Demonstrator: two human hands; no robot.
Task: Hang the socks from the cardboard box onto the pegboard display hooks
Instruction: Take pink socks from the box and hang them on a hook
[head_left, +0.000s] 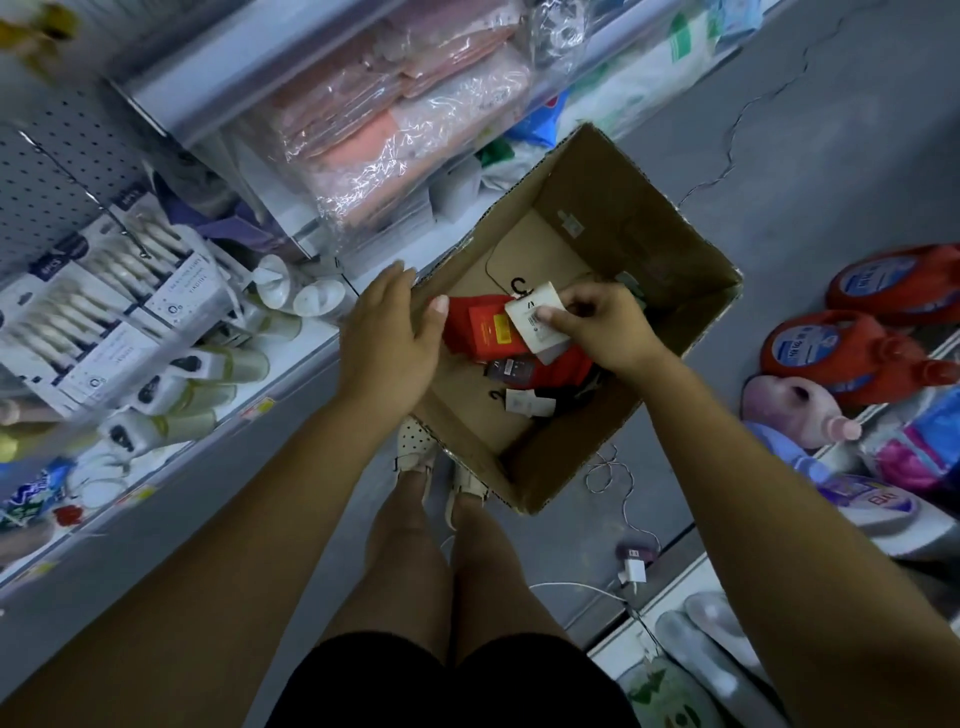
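An open cardboard box (691, 249) stands on the floor in front of me. Inside lie red socks (480, 332) with a red label, plus darker pairs (509, 371) with white tags and black hooks. My right hand (592, 322) pinches a white sock tag (535, 322) that has a black hook at its top, above the red socks. My left hand (389, 338) hovers at the box's left edge, fingers relaxed, its thumb near the red socks. The pegboard (57, 171) with a bare metal hook (78, 182) is at the upper left.
Left shelves hold boxed goods (104, 306), pale green bottles (218, 364) and plastic-wrapped pink packs (395, 124). Red detergent jugs (841, 353) and a pink bottle (795, 410) sit at the right. A charger with white cable (634, 566) lies on the floor near my feet (441, 467).
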